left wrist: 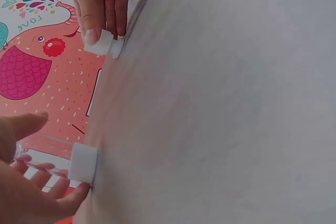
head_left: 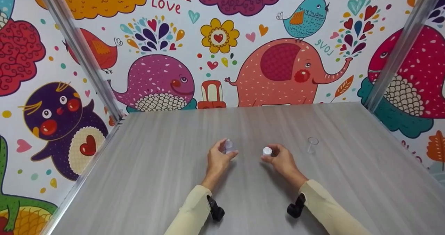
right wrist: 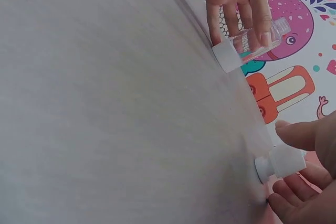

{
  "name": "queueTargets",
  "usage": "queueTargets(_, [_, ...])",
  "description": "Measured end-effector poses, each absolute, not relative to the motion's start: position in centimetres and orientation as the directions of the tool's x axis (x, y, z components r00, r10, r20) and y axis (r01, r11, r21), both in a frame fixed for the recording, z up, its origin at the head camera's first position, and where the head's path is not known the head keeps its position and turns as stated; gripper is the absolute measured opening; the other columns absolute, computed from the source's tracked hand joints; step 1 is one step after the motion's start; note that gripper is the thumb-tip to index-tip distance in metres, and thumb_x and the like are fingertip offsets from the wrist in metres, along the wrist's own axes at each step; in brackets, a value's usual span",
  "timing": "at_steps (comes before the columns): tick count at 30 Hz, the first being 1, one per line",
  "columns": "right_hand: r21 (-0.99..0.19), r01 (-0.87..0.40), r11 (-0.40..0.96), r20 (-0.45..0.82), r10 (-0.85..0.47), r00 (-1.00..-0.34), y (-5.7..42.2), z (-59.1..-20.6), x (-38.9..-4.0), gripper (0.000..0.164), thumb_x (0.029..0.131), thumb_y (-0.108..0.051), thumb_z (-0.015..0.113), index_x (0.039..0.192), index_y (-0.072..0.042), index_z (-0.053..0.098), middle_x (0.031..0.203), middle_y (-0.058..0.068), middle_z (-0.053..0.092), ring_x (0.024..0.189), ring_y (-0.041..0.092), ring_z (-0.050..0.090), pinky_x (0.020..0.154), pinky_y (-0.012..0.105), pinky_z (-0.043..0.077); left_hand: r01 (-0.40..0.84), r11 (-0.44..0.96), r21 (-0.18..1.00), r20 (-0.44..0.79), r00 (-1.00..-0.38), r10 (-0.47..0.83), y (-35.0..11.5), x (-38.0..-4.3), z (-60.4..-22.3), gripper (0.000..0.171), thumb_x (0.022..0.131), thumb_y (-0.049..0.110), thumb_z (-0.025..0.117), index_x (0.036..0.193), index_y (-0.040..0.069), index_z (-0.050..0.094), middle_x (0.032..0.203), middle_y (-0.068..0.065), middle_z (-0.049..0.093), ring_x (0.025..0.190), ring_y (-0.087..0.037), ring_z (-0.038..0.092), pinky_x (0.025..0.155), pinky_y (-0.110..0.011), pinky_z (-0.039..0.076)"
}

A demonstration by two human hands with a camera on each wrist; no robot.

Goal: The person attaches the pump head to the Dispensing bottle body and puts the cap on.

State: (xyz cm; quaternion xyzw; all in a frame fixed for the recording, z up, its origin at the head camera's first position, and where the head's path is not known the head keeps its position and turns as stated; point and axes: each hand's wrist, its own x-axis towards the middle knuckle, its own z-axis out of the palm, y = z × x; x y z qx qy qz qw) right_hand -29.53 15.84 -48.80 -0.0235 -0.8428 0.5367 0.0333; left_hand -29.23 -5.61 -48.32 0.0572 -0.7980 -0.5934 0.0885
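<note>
My left hand (head_left: 217,160) holds a small clear bottle (head_left: 228,146), its thumb on the near side and fingers behind. The bottle stands upright on a white base (left wrist: 83,163), with its threaded neck uppermost in the right wrist view. To the right, my right hand (head_left: 284,161) pinches a white bottle top (head_left: 267,151) between thumb and fingers. In the right wrist view this top (right wrist: 286,161) shows a wide part above a narrower piece with a flat foot, close over the table. A gap separates the two hands.
A clear hollow cylinder (head_left: 312,145) stands on the wood-grain table (head_left: 146,165), right of my right hand. Metal posts (head_left: 83,54) rise at the table's far corners. Printed walls (head_left: 215,5) with cartoon animals close off the back and sides.
</note>
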Motion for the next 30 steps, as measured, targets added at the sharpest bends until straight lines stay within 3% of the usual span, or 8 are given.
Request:
queueTargets(14, [-0.906, 0.016, 0.422, 0.04, 0.122, -0.992, 15.51, -49.14, -29.86, 0.041, 0.079, 0.003, 0.078, 0.116, 0.009, 0.063, 0.109, 0.024, 0.068, 0.1, 0.031, 0.064, 0.076, 0.028, 0.052, -0.016, 0.329, 0.944, 0.061, -0.973, -0.223, -5.57, -29.12, -48.23, 0.044, 0.085, 0.013, 0.078, 0.127, 0.006, 0.066, 0.124, -0.014, 0.07, 0.116, -0.027, 0.066, 0.101, -0.044, 0.051])
queueTargets(30, [-0.89, 0.011, 0.457, 0.052, 0.123, -0.991, 15.54, -49.23, -29.76, 0.037, 0.08, 0.001, 0.077, 0.113, 0.008, 0.064, 0.107, 0.022, 0.068, 0.099, 0.03, 0.065, 0.081, 0.033, 0.052, -0.02, 0.354, 0.935, 0.067, -0.97, -0.233, -5.53, -29.48, -48.44, 0.05, 0.082, 0.013, 0.081, 0.129, 0.001, 0.066, 0.125, -0.019, 0.07, 0.119, -0.03, 0.066, 0.103, -0.043, 0.049])
